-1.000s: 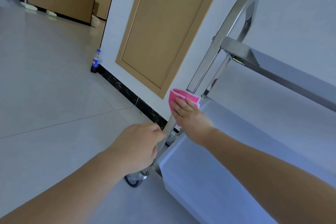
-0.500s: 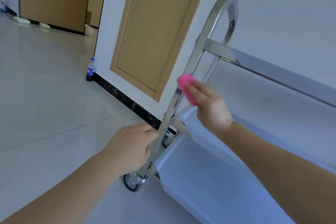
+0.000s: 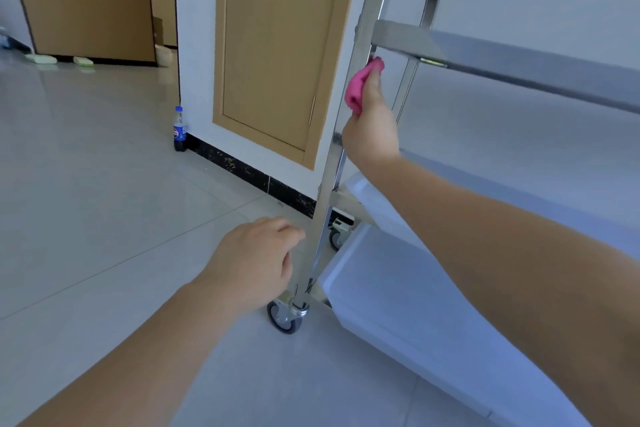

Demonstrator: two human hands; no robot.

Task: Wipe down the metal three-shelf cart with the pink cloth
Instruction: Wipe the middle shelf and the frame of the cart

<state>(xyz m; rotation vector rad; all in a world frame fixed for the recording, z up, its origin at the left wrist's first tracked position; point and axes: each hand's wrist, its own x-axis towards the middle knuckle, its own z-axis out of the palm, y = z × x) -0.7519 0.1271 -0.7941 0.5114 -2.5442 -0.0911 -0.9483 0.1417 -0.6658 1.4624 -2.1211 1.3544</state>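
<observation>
On the tiled floor (image 3: 86,201), right hand (image 3: 372,128) presses pink cloth (image 3: 360,88) against cart's upright post (image 3: 332,163).

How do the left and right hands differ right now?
The right hand is raised high on the cart's upright post, just under the top shelf; the left hand sits low on the same post, near the caster wheel. The right hand clutches the bunched pink cloth; the left holds nothing, fingers loosely curled beside the post. Both are bare.
</observation>
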